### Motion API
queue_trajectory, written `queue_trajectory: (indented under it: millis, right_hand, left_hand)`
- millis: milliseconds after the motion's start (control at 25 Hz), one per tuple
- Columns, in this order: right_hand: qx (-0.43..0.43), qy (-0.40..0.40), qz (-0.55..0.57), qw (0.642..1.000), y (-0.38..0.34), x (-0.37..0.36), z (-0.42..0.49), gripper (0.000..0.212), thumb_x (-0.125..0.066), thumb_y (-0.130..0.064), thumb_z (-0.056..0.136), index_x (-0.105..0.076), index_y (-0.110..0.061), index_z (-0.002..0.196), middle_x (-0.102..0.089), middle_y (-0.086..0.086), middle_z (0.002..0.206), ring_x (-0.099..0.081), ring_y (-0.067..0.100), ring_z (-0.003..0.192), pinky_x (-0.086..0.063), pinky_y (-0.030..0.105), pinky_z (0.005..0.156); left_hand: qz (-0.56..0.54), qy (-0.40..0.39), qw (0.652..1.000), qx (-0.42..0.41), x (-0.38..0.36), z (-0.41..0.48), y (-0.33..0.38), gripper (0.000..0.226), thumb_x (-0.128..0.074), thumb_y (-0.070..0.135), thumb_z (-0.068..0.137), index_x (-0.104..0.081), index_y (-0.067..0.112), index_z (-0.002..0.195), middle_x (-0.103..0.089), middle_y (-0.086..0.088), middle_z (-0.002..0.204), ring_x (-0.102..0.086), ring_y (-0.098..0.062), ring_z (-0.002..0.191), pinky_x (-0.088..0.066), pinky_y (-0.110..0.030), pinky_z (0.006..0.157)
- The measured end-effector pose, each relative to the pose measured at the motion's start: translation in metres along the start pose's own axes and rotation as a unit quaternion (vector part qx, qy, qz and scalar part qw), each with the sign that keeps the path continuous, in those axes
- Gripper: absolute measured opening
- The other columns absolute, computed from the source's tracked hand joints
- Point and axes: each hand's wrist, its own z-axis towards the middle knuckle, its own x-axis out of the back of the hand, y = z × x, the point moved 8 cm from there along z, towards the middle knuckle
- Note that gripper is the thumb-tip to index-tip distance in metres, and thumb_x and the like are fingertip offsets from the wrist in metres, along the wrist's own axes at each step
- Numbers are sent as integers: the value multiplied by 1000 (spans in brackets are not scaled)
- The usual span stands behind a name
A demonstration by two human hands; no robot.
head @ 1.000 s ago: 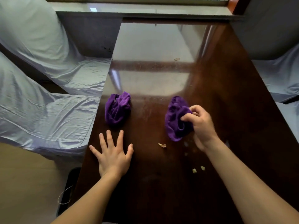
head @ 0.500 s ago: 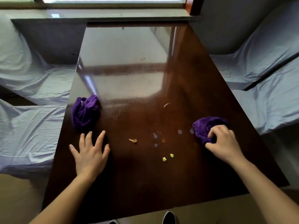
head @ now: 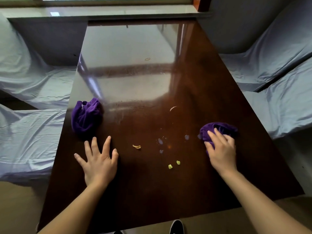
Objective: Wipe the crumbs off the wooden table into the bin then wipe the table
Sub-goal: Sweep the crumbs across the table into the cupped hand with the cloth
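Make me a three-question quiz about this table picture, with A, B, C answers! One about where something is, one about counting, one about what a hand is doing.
1. Where is the loose cloth?
A. By the table's left edge
B. On the floor
C. On the windowsill

2. How many purple cloths are there?
A. One
B. Two
C. Four

3. What is the left hand doing?
A. Squeezing a cloth
B. Holding a cup
C. Lying flat, fingers spread

Answers:
1. A, it sits bunched near the left edge, just beyond the left hand.
2. B, one loose, and one under the right hand.
3. C, the palm is down on the wood, holding nothing.
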Motion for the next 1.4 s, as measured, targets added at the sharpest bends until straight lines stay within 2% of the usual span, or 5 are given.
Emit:
queue_trajectory:
  millis: [480,640,960,1200,1400]
  right_hand:
    - [28,48,233,971,-65,19,3,30,-67,-16,90,-67,-14,120,-67,7,102,-61,35,94,-45,34,85]
    - [-65,-12,159,985,-21,12,13,35,-58,-27,96,-61,-17,129,-65,8,122,-56,34,112,-45,40,93]
    - [23,39,112,993,-110,-35,-117,41,-78,-10,76,-67,-13,115,-60,17,119,-55,35,92,-50,45,83]
    - [-5,61,283,957,-120,-13,-52,29,-69,-9,86,-67,-9,115,-63,10,114,-59,30,104,-48,44,94]
    - [-28,93,208,973,-64,14,46,27,-65,-14,89,-66,-7,115,-63,15,120,-58,34,108,-46,48,96]
  left_hand:
    - [-7,8,1000,-5,3,-1,0,56,-39,53,92,-27,43,146,-21,-11,159,-4,-30,148,-1,-67,113]
    - [-5,17,1000,-8,3,0,1,58,-33,56,88,-30,42,144,-25,-13,157,-8,-31,148,-4,-68,112]
    - [-8,16,1000,-5,4,0,1,60,-30,57,86,-30,43,144,-26,-13,157,-9,-32,148,-4,-69,111]
    - [-12,14,1000,-7,4,-1,1,56,-43,53,90,-31,42,144,-27,-13,157,-10,-32,148,-7,-69,111]
    - [-14,19,1000,-3,4,0,1,58,-49,50,90,-31,43,145,-26,-12,157,-9,-31,148,-7,-68,112]
